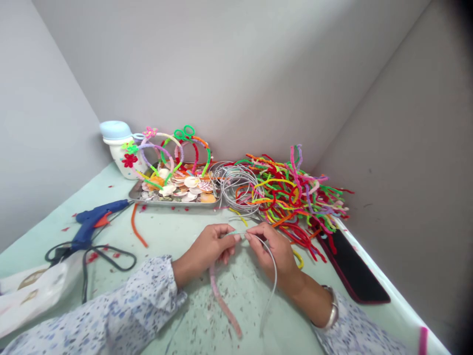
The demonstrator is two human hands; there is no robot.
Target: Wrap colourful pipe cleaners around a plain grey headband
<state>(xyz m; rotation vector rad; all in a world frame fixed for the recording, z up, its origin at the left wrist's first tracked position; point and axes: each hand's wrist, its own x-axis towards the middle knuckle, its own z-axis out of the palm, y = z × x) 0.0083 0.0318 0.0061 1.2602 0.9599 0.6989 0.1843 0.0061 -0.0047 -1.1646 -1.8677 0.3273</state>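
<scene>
Just in front of the wire coil, my two hands meet over the table. My left hand [210, 246] is closed, thumb against fingers, on a fuzzy pipe cleaner; a pale turquoise bit shows at the fingertips. Below that hand hangs a dusty pink pipe cleaner length [224, 303]; the palm hides whether the two colours join. A thin grey wire [274, 276] is pinched in my right hand [275, 251]. One end of it reaches across to the left fingertips, and the other curves down toward the table.
A metal tray [173, 202] of shells holds colourful fuzzy headbands. Beside it lie a wire coil [240, 185] and a heap of pipe cleaners [295, 197]. At left are a blue glue gun [86, 224] with black cord, a white bottle [123, 155] and a plastic bag [48, 291]. A black case [356, 271] lies right.
</scene>
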